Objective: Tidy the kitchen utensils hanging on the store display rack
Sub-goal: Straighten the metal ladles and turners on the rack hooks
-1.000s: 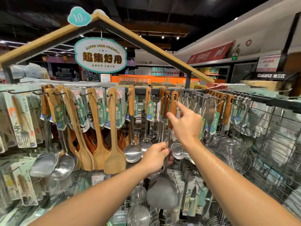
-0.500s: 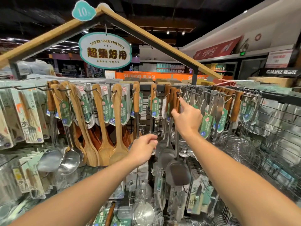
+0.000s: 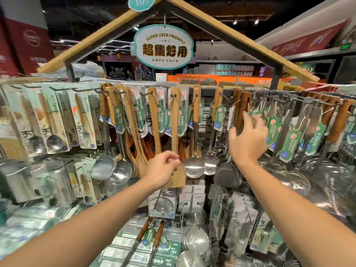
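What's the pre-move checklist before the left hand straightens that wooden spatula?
1. Left hand at the wooden spatula: ok, fingers curled at its lower handle.
2. Firm grip on it: cannot tell, contact is hidden by the fingers.
3. Spatula on its hook: ok, hanging upright.
4. Right hand free: ok, fingers spread, holding nothing, by the brown handles.
5. Ladle clear of the left hand: ok, hanging just beside it, apart.
6. View sharp: not ok, right fingers blurred.
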